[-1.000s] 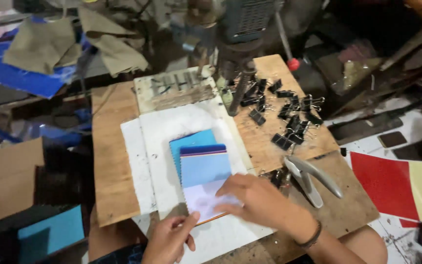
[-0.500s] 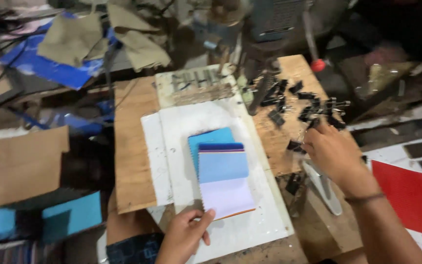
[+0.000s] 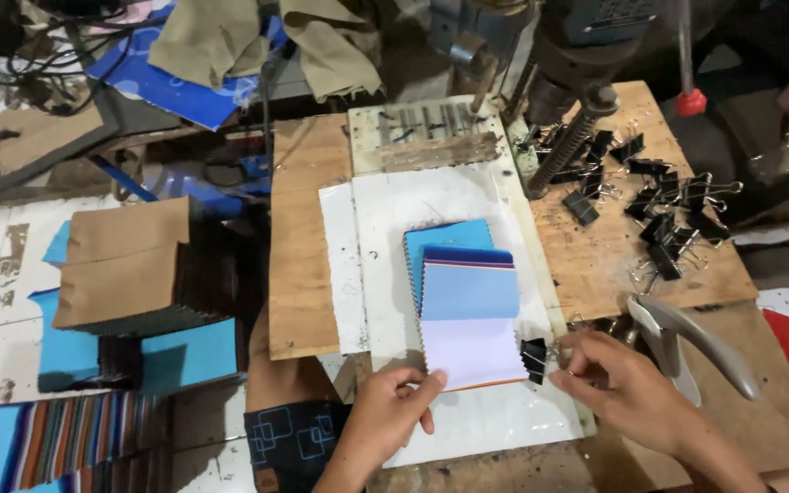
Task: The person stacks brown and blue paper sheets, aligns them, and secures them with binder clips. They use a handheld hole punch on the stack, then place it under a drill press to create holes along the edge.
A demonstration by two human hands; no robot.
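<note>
A stack of sheets [image 3: 468, 310] is laid on the white board [image 3: 385, 219], long axis running away from the person; blue layers at the far end, a white sheet at the near end. The near-left corner of the stack is pinned by the left hand [image 3: 385, 415], fingertips pressed flat on the white sheet, nothing gripped. A black binder clip [image 3: 533, 360] is seen touching the stack's right edge, near the near-right corner. The clip is pinched by the right hand [image 3: 627, 393], fingers closed on its wire handles; whether the clip mouth is already over the edge cannot be told. The clip lies just left of the right fingers, so the right hand is clearly the nearer one; the left hand is across the stack's width from it. A pile of loose black clips [image 3: 659, 205] is spread on the wooden board [image 3: 614, 265] farther right and away from the person. A metal lever tool [image 3: 696, 342] is lying just beside the right hand. A bundle of brown-covered pads [image 3: 130, 265] is stacked well apart, on the left.
</note>
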